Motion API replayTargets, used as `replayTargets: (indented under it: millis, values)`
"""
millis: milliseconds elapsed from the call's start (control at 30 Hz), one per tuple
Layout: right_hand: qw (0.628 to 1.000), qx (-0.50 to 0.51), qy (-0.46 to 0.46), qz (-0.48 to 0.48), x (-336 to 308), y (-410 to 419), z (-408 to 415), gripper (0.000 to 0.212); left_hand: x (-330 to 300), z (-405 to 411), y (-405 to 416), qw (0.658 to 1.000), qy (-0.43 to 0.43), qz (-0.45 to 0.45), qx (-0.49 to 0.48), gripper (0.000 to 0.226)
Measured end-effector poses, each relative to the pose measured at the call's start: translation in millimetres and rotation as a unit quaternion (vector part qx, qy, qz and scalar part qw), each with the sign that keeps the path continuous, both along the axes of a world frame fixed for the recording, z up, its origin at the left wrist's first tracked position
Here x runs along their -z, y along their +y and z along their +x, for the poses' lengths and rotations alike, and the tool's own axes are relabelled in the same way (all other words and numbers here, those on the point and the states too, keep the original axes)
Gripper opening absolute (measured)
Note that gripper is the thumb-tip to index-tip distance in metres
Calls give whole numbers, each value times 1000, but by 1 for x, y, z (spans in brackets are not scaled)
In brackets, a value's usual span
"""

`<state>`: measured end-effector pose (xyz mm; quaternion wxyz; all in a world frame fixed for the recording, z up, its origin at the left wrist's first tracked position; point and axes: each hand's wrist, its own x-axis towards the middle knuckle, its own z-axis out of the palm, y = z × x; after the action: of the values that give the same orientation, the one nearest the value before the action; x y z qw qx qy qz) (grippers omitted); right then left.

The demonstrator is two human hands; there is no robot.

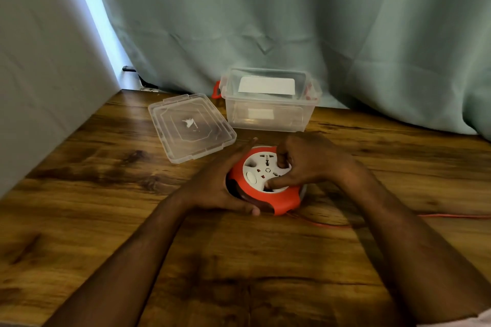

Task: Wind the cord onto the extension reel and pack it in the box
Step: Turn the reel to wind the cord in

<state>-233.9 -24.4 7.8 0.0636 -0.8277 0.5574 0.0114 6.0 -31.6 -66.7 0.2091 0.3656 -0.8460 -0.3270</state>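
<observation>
Cord [449,216] cut off at the right edge, reel's [265,180] right side hidden under right hand [305,159], box [269,103] label unreadable

Glossy plastic reel [265,188], wood-grain table [239,260]
</observation>
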Motion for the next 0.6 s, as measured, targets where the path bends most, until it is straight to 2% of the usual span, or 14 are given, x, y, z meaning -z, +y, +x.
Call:
replayTargets:
  millis: [333, 433, 600]
  values:
    - [999, -32, -25, -11, 5, 9, 18, 49, 2, 5, 7, 1000, 25, -9, 11, 132]
    - [998, -48, -36, -29, 8, 9, 22, 54, 3, 6, 8, 1000, 28, -10, 8, 130]
    - [998, -36, -38, -21, 16, 7, 29, 51, 5, 11, 11, 1000, 28, 0, 15, 130]
